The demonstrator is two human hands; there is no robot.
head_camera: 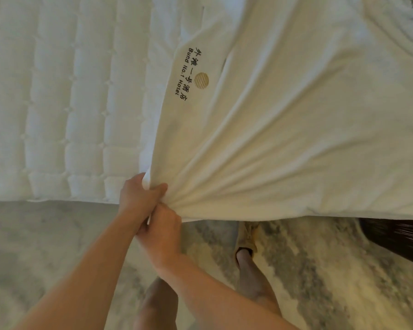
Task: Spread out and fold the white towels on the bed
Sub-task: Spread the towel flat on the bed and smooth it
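A large white towel (284,120) with a gold round logo and dark hotel lettering lies stretched over the right part of the bed (57,103). Its near corner is bunched into radiating folds at the bed's front edge. My left hand (138,196) grips that bunched corner from above. Just below it, touching my left hand, my right hand (162,232) clutches the same gathered corner. The towel's near edge hangs slightly past the mattress edge on the right.
The quilted white mattress fills the left and upper view. Below the bed edge lies a mottled grey and cream carpet (45,246). My legs and a slippered foot (247,236) stand on it. A dark object (396,239) sits at the right.
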